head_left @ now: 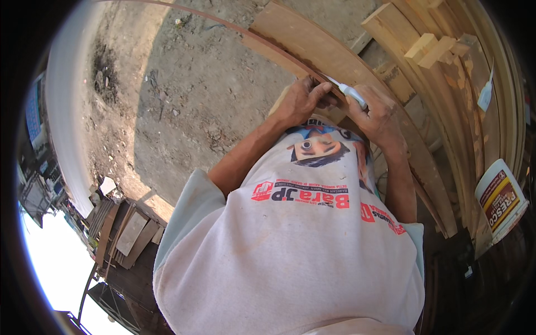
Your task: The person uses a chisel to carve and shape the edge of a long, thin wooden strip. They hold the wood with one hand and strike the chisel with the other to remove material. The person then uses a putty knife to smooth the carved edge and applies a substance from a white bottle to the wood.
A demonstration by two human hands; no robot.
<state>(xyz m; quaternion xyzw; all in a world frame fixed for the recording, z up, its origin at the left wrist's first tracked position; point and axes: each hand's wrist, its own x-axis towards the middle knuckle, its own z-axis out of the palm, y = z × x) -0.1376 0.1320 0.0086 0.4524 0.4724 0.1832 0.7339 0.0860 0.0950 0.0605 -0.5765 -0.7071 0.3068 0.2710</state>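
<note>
My right hand (381, 116) is closed around a small white squeeze bottle (353, 96). Its thin pointed nozzle aims up and left, at the edge of a wooden board (304, 34). Just left of the bottle, my left hand (301, 103) pinches a long, thin brown strip (240, 30) close to the board's edge. The strip curves away to the far left, and my fingers partly hide its near end. Whether the nozzle touches the wood, I cannot tell.
Stacked wooden planks (391, 28) fill the right side. A second white nozzle bottle (485, 96) and a white tub with a yellow and dark red label (501, 201) are there too. Bare dirt ground (190, 95) lies ahead; scrap boards (131, 231) are piled at lower left.
</note>
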